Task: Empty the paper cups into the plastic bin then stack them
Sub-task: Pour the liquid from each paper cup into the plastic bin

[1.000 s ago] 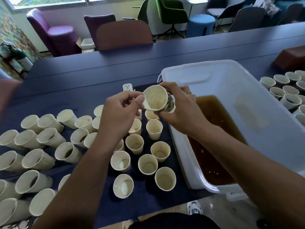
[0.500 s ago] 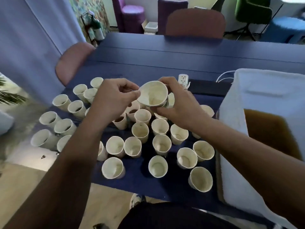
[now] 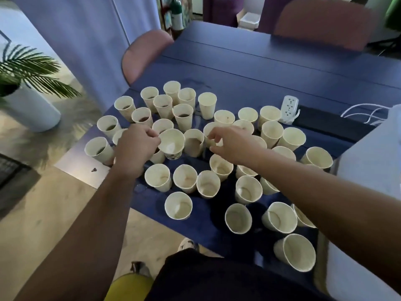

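Many cream paper cups (image 3: 248,190) stand crowded on the dark blue table (image 3: 249,68); several at the far left, such as one cup (image 3: 183,116), hold brown liquid. My left hand (image 3: 134,151) pinches the rim of an empty cup with a printed side (image 3: 172,143), held tilted just above the others. My right hand (image 3: 230,143) reaches over the middle of the group. Its fingers are loosely curled at the rim of a standing cup (image 3: 209,129), with no clear grip. The white plastic bin (image 3: 368,161) shows only as a wall at the right edge.
A white power strip (image 3: 288,109) with cables lies at the back right beside a black pad (image 3: 329,124). Pink chairs (image 3: 143,53) stand at the table's left end and far side. A potted plant (image 3: 26,83) is on the floor at left.
The view swung left, away from the bin. My right hand let go of the empty cup, which my left hand now holds alone, lower over the cups. My right hand reached forward to another cup.
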Demonstrator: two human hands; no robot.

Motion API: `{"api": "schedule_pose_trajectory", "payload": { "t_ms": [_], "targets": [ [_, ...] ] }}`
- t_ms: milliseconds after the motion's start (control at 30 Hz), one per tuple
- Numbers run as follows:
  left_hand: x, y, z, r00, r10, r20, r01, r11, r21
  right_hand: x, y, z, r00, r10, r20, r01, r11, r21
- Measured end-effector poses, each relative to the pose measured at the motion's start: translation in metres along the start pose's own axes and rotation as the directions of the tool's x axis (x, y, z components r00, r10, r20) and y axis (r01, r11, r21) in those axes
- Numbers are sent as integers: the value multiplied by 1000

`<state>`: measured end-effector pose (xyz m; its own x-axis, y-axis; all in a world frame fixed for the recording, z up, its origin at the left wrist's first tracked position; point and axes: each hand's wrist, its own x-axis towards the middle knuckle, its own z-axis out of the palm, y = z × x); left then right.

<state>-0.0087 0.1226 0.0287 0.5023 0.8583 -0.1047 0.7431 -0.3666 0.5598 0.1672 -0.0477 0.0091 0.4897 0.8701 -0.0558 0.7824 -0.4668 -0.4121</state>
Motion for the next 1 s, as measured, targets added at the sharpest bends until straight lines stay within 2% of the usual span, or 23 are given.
{"api": "schedule_pose_trajectory", "payload": {
  "t_ms": [100, 267, 400, 500, 667, 1000],
  "targets": [
    [3, -11, 12, 999, -43, 8, 43, 999, 28, 25, -4, 22, 1000, 6, -25, -9, 993, -113],
    [9, -19, 29, 999, -33, 20, 31, 996, 84, 48, -13, 48, 997, 18, 79, 10, 944, -331],
    [15, -27, 38, 995, -40, 87, 28, 991, 134, 53, -21, 53, 989, 34, 145, 28, 914, -406],
    [17, -34, 42, 991, -43, 128, 19, 983, 184, 58, -25, 56, 989, 17, 149, 51, 898, -437],
    [14, -37, 39, 996, -18, 87, 1, 981, 192, 65, -25, 64, 990, -4, 143, 67, 896, -439],
    [5, -30, 36, 999, -28, 30, 24, 993, 119, 58, -21, 50, 990, -115, 85, 142, 883, -448]
  ]
}}
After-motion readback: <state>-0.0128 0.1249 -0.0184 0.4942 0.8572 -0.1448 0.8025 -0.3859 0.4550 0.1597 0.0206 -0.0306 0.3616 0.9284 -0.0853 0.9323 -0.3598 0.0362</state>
